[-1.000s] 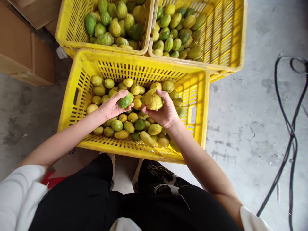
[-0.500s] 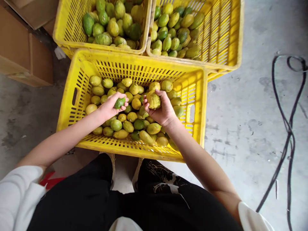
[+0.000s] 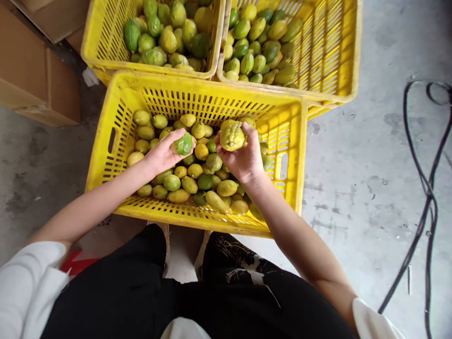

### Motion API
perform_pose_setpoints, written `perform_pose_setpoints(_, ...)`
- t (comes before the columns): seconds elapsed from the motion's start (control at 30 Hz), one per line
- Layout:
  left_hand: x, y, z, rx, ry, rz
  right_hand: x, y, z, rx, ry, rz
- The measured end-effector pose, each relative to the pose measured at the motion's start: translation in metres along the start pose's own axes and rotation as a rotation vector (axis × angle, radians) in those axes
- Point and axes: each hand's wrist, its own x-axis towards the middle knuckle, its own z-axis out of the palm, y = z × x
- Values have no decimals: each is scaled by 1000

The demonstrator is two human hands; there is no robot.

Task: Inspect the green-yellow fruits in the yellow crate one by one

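Directly in front of me stands a yellow slatted crate (image 3: 197, 221) with many green and yellow lemons (image 3: 216, 201) in it. Above the left part of the pile, my left hand (image 3: 165, 150) is closed round a green lemon (image 3: 183, 143). My right hand (image 3: 247, 157), to the right of it, grips a larger, bumpy yellow-green lemon (image 3: 232, 135) with the thumb over its upper right side. Both fruits are held apart from each other, over the crate. The fingers under each fruit are partly hidden.
Two more yellow crates adjoin the far side: a left one (image 3: 148, 68) with larger bumpy fruits and a right one (image 3: 328, 96) with smoother fruits. Cardboard boxes (image 3: 38, 75) stand at the left. A black cable (image 3: 420, 226) lies looped on the concrete floor at the right.
Both hands have risen slightly and turned the fruits, showing more of the green one and the bumpy side of the larger one. My left hand has shifted a little right.
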Motion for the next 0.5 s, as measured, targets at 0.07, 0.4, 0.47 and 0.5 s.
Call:
perform_pose_setpoints(0.07,-3,0,0,3,-11,-25,-1,-1,0,55,20,42)
perform_pose_setpoints(0.4,-1,4,4,5,18,-147,0,-4,-6,122,-102,142)
perform_pose_setpoints(0.47,0,4,5,-27,50,-114,0,-5,-8,113,-201,121)
perform_pose_setpoints(0.5,0,5,6,-54,65,-97,1,-5,-9,107,-253,111)
